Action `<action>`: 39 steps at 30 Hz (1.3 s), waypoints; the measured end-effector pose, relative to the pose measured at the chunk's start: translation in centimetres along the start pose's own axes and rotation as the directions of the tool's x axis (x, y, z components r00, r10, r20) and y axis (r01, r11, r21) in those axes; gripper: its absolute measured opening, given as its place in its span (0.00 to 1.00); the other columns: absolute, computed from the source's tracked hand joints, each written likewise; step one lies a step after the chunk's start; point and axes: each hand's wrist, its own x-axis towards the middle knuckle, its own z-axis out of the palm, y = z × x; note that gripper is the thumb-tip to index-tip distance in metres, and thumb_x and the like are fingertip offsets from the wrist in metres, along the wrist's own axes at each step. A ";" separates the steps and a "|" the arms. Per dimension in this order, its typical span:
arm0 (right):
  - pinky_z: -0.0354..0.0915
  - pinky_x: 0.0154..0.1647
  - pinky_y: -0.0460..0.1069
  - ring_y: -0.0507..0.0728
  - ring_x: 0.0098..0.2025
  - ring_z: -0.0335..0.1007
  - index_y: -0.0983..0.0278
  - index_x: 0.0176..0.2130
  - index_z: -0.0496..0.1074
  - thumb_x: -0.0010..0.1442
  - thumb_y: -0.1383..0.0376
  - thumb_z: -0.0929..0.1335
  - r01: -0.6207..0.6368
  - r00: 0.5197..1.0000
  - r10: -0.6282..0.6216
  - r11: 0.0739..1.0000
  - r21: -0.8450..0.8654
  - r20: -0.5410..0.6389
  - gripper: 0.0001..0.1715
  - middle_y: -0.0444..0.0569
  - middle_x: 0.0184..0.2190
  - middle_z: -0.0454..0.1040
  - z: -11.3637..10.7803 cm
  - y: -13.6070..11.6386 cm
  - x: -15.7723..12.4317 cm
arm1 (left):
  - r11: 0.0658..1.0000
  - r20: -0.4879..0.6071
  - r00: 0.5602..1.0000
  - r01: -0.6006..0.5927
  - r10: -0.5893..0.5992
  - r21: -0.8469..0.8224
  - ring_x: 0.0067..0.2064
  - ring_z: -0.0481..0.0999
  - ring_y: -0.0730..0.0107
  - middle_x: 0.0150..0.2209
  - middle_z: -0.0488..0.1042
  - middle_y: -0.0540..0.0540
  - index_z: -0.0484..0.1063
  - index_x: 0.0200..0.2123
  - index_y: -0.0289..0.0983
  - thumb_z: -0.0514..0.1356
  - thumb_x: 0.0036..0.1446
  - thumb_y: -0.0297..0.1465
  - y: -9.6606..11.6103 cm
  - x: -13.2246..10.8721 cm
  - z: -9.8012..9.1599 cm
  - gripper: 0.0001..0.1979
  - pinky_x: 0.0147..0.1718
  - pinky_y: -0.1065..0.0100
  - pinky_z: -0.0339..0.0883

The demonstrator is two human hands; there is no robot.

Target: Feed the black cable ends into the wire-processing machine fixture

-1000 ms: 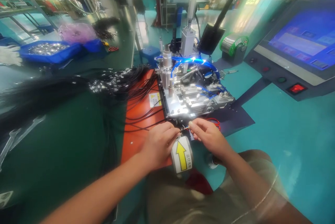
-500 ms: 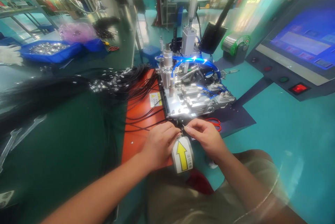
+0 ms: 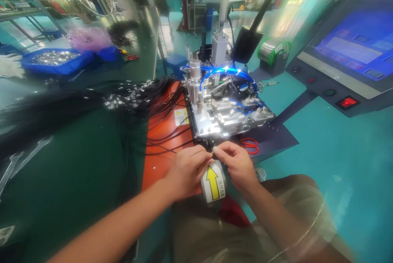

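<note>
My left hand (image 3: pixel 188 168) is closed in a pinch at the front edge of the machine (image 3: pixel 227 111), just above a white label with a yellow arrow (image 3: pixel 214 182). Opposite it, my right hand (image 3: pixel 238 164) pinches too, its fingertips almost meeting the left ones. Whatever sits between the fingertips is too small and too hidden to name. Thin black cables (image 3: pixel 166 148) cross the orange plate (image 3: pixel 158 173), and one runs up to my left hand. Red-handled scissors (image 3: pixel 250 145) lie just beyond my right hand.
A thick bundle of black cables with shiny ends (image 3: pixel 123 97) covers the left side. Two wrenches (image 3: pixel 21 162) rest on the green table (image 3: pixel 82 164). Farther back is a blue tray (image 3: pixel 57 66) of metal parts. A control panel (image 3: pixel 353 58) and a wire spool (image 3: pixel 273 52) stand right.
My right hand has shifted slightly left, bringing its fingertips closer to those of my left hand. The left hand stays nearly in place.
</note>
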 end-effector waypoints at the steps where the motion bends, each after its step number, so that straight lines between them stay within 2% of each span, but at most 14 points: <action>1: 0.63 0.34 0.48 0.53 0.30 0.66 0.63 0.27 0.75 0.50 0.56 0.76 -0.005 1.000 0.005 1.000 0.019 -0.006 0.14 0.44 0.26 0.73 0.1 0.2 -0.1 | 1.000 0.005 1.000 -0.005 0.005 0.001 0.33 0.71 0.71 0.32 0.74 0.46 0.75 0.37 0.36 0.55 0.65 0.30 0.0 0.0 0.0 0.08 0.32 0.70 0.64; 10: 0.63 0.36 0.49 0.53 0.32 0.67 0.63 0.28 0.79 0.50 0.59 0.77 -0.029 0.998 0.033 0.996 0.087 -0.046 0.10 0.44 0.27 0.74 -0.4 1.2 -0.3 | 0.998 0.013 0.999 -0.032 0.031 0.047 0.33 0.71 0.70 0.32 0.74 0.46 0.75 0.38 0.36 0.55 0.65 0.29 0.1 0.0 0.0 0.08 0.32 0.69 0.63; 17: 0.63 0.36 0.49 0.53 0.31 0.66 0.63 0.28 0.78 0.48 0.58 0.77 -0.069 0.996 0.078 0.983 0.169 -0.049 0.12 0.44 0.28 0.74 0.0 1.4 -0.5 | 0.999 0.011 0.999 -0.033 0.033 0.041 0.33 0.71 0.70 0.33 0.74 0.46 0.75 0.38 0.36 0.55 0.65 0.29 0.0 -0.1 0.0 0.08 0.33 0.69 0.64; 19: 0.63 0.36 0.48 0.53 0.32 0.66 0.64 0.29 0.78 0.49 0.58 0.77 -0.081 0.996 0.084 0.989 0.122 -0.020 0.13 0.45 0.29 0.75 -0.5 0.9 -0.5 | 0.998 0.013 1.000 -0.029 0.029 0.057 0.33 0.71 0.70 0.33 0.74 0.46 0.75 0.38 0.36 0.55 0.65 0.29 0.0 -0.1 0.0 0.08 0.33 0.69 0.63; 23: 0.62 0.34 0.46 0.51 0.32 0.64 0.64 0.36 0.76 0.55 0.55 0.74 -0.086 0.985 0.100 0.991 -0.107 0.139 0.15 0.44 0.30 0.73 -2.5 -1.1 0.0 | 0.995 0.018 1.000 -0.013 0.012 0.097 0.33 0.71 0.70 0.33 0.74 0.46 0.75 0.39 0.36 0.55 0.65 0.29 0.0 -0.1 0.0 0.08 0.32 0.69 0.63; 27: 0.59 0.30 0.46 0.51 0.29 0.61 0.64 0.35 0.73 0.63 0.51 0.68 -0.058 0.976 0.114 0.957 -0.284 0.184 0.18 0.43 0.29 0.69 -3.8 -2.9 0.7 | 0.992 0.023 1.000 -0.008 0.005 0.129 0.33 0.71 0.69 0.33 0.73 0.47 0.75 0.38 0.36 0.55 0.65 0.30 0.0 -0.1 0.0 0.09 0.33 0.68 0.63; 33: 0.58 0.29 0.47 0.52 0.28 0.60 0.62 0.32 0.69 0.65 0.53 0.66 0.067 0.954 0.071 0.896 -0.439 0.290 0.17 0.41 0.26 0.66 -3.4 -4.1 1.2 | 0.992 0.006 1.000 -0.009 0.008 0.125 0.33 0.71 0.70 0.33 0.74 0.46 0.75 0.38 0.36 0.55 0.65 0.29 0.2 0.0 -0.1 0.09 0.33 0.69 0.63; 39: 0.56 0.28 0.46 0.51 0.28 0.59 0.62 0.29 0.68 0.64 0.57 0.66 0.130 0.953 0.028 0.861 -0.492 0.301 0.15 0.40 0.24 0.64 -3.1 -4.0 1.4 | 0.991 0.017 1.000 -0.003 0.001 0.133 0.33 0.71 0.69 0.32 0.73 0.46 0.75 0.38 0.36 0.55 0.65 0.30 0.2 0.0 0.0 0.09 0.33 0.68 0.63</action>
